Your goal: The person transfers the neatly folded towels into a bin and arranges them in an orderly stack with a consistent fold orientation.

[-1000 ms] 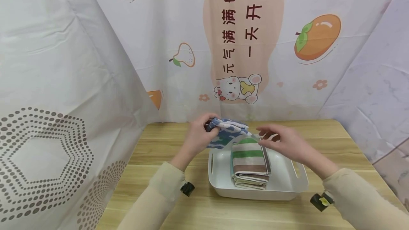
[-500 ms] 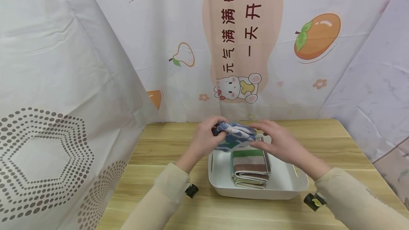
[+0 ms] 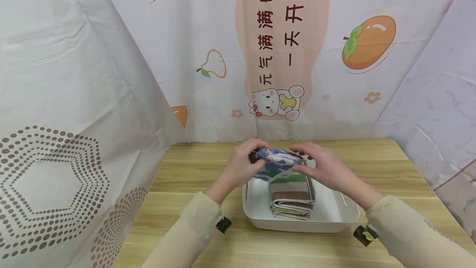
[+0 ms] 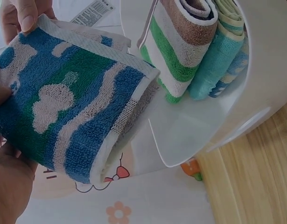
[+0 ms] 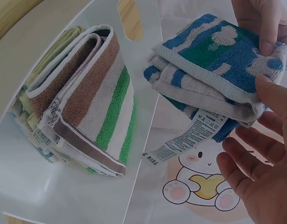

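A folded blue, white and green towel is held up over the back of a white bin. My left hand grips its left end, thumb on top and fingers beneath. At the opposite end, my right hand has its thumb on a corner of the towel, the index finger close behind that corner and the other fingers spread below. A white printed care label hangs from the towel's underside. Inside the bin stands a folded brown, white and green striped towel.
Beside the striped towel, a turquoise folded towel and a blue-and-white one are packed in the bin. The bin stands on a wooden table. A printed curtain hangs behind the table.
The blue towel and my left hand have shifted right and slightly down. My right hand has come left from beside the towel to its right end.
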A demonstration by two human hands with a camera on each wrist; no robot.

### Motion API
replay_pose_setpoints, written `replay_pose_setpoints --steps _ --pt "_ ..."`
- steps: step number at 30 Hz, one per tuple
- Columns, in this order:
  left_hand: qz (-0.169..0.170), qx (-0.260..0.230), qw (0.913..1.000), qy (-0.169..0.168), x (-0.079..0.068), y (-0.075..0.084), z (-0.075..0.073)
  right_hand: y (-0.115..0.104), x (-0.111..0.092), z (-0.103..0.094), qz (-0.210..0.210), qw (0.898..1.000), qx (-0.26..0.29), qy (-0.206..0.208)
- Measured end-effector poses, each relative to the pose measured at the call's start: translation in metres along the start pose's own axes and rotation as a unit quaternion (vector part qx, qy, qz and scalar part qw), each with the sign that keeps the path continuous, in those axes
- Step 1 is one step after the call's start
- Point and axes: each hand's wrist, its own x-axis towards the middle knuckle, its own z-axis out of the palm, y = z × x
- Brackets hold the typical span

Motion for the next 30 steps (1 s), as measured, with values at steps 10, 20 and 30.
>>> replay_pose_setpoints --steps 10,20,30 --pt "0.054 -0.030 0.9981 -0.006 -0.004 -0.005 0.002 0.006 -0.002 0.000 -0.002 1.000 0.021 -0.008" --pt "0.000 -0.115 0.9934 -0.007 -0.009 -0.007 0.002 0.010 -0.002 0.002 0.048 0.997 0.048 -0.025" --pt "-0.100 -0.193 0.9761 0.002 -0.011 -0.010 0.003 0.012 -0.004 0.002 0.138 0.978 0.153 -0.046"
